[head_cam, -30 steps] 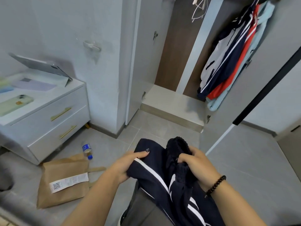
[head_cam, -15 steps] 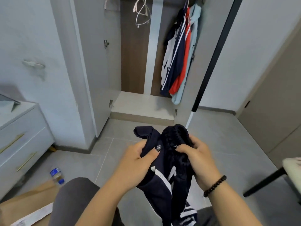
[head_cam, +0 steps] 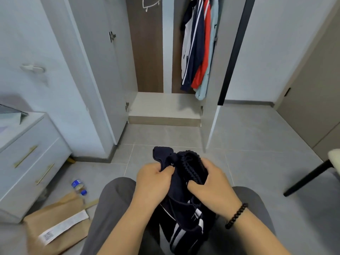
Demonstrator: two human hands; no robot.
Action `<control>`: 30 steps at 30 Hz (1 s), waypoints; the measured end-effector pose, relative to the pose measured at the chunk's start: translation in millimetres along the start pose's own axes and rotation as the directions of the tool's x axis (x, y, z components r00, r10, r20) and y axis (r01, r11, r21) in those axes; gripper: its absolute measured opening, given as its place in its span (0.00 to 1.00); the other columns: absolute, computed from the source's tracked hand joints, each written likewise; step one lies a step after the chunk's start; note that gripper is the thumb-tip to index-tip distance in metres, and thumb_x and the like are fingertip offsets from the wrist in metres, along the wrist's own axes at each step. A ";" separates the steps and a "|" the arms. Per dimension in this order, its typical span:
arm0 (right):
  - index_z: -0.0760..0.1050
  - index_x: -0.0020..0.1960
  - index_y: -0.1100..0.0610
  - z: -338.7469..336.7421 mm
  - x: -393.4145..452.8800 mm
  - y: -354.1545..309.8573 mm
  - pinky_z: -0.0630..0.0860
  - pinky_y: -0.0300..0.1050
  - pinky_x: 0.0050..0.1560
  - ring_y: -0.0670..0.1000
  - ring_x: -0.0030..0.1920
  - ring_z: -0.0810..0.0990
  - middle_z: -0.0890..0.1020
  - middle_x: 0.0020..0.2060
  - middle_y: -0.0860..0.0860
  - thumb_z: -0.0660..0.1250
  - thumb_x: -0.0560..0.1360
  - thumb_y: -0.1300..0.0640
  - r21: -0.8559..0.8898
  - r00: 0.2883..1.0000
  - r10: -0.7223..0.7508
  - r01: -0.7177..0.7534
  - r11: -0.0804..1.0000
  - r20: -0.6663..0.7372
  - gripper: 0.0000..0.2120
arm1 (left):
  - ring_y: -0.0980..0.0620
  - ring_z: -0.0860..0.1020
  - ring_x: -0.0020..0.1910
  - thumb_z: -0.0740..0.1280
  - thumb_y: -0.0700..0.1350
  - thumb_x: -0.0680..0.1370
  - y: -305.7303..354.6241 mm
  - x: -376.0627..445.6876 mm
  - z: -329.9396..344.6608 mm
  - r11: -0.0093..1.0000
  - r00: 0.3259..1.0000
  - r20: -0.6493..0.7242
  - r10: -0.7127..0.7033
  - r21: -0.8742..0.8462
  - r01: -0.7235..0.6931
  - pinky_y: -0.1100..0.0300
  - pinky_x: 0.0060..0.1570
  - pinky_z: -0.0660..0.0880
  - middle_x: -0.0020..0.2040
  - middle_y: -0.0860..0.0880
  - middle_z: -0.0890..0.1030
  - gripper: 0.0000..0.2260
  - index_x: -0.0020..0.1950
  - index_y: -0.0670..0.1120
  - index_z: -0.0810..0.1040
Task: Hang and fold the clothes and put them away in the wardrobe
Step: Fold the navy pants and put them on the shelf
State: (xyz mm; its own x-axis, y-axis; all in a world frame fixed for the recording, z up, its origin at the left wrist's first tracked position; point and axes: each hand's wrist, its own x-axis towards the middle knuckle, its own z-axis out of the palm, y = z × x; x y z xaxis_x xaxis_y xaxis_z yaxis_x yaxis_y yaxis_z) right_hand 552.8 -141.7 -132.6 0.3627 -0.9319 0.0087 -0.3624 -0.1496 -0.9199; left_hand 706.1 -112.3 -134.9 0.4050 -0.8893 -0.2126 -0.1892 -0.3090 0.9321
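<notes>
- Garment (head_cam: 185, 208), navy with white stripes, sits bunched over the person's lap at the near centre, its top end lifted between both hands and the rest hanging down between the knees.
- Left hand (head_cam: 153, 179) grips a fold of the navy cloth, fingers curled and the thumb pinching the fabric against them.
- Right hand (head_cam: 211, 183) holds the ribbed band (head_cam: 193, 166) of the garment, fingers curled round it and the thumb pressed on the near side.
- Wardrobe (head_cam: 165, 107) stands open at the far centre; 1 white hanger (head_cam: 150, 2) hangs free at the far left of the rail, and clothes (head_cam: 198, 48) in navy, white, red and pale blue hang at the right.
- Wardrobe's floor shelf shows bare where it is in view.
- Judged from this, the step in hand is sorting out the bunched garment to find its edges, before folding or hanging; no part of it is flat yet.
- Next move likely calls for spreading the hands apart along the band to open the cloth out, then either folding it on the lap or carrying it to the free hanger.
- Risk: the loose lower end may drag on the floor.
</notes>
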 end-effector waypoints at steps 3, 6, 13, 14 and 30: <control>0.71 0.53 0.38 3.0 -10.3 1.4 0.74 0.28 0.41 0.37 0.45 0.79 0.80 0.45 0.40 0.67 0.70 0.62 -0.046 0.999 -0.023 0.025 0.999 0.040 0.21 | 0.51 0.66 0.27 0.66 0.45 0.77 -5.5 0.7 -0.3 1.000 0.998 -0.060 0.019 0.015 -0.018 0.58 0.30 0.61 0.26 0.47 0.67 0.19 0.29 0.45 0.64; 0.70 0.54 0.36 6.8 -16.2 0.3 0.74 0.28 0.45 0.37 0.49 0.78 0.79 0.49 0.38 0.69 0.68 0.53 -0.040 0.999 -0.030 0.030 0.999 0.018 0.19 | 0.52 0.67 0.24 0.65 0.48 0.78 -8.3 -1.8 3.2 0.998 1.000 0.005 -0.030 -0.060 0.031 0.61 0.26 0.64 0.26 0.47 0.68 0.19 0.29 0.45 0.65; 0.65 0.54 0.30 17.1 -26.2 2.5 0.74 0.31 0.49 0.33 0.54 0.73 0.73 0.52 0.33 0.74 0.59 0.42 -0.166 0.996 -0.060 0.071 0.983 0.072 0.29 | 0.44 0.84 0.34 0.58 0.55 0.82 -1.0 -7.2 -5.2 0.906 0.897 0.393 -0.201 -0.274 0.323 0.59 0.29 0.78 0.38 0.39 0.85 0.20 0.52 0.41 0.81; 0.65 0.55 0.30 16.1 -26.6 4.3 0.74 0.32 0.51 0.34 0.55 0.73 0.74 0.53 0.33 0.74 0.59 0.44 -0.160 0.994 -0.049 0.064 0.985 0.099 0.29 | 0.44 0.84 0.33 0.58 0.55 0.82 -3.3 -5.6 -6.2 0.912 0.902 0.378 -0.210 -0.256 0.320 0.59 0.30 0.78 0.36 0.40 0.84 0.20 0.53 0.40 0.81; 0.80 0.52 0.49 -1.0 -33.6 25.7 0.78 0.63 0.55 0.61 0.48 0.83 0.85 0.45 0.54 0.66 0.72 0.68 0.359 0.960 0.280 -0.268 0.894 0.018 0.16 | 0.55 0.77 0.25 0.54 0.48 0.84 -23.7 -15.2 -1.2 0.991 0.946 0.317 0.070 -0.134 -0.029 0.65 0.25 0.70 0.31 0.49 0.82 0.16 0.43 0.45 0.76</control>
State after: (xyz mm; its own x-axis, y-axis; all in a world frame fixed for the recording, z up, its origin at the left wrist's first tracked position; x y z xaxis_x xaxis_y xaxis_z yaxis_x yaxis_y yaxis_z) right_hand 530.5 -114.6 -156.2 0.2624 -0.9303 -0.2564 -0.1131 0.2342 -0.9656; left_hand 705.5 -91.1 -153.4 0.0862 -0.9697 -0.2285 -0.0787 -0.2352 0.9687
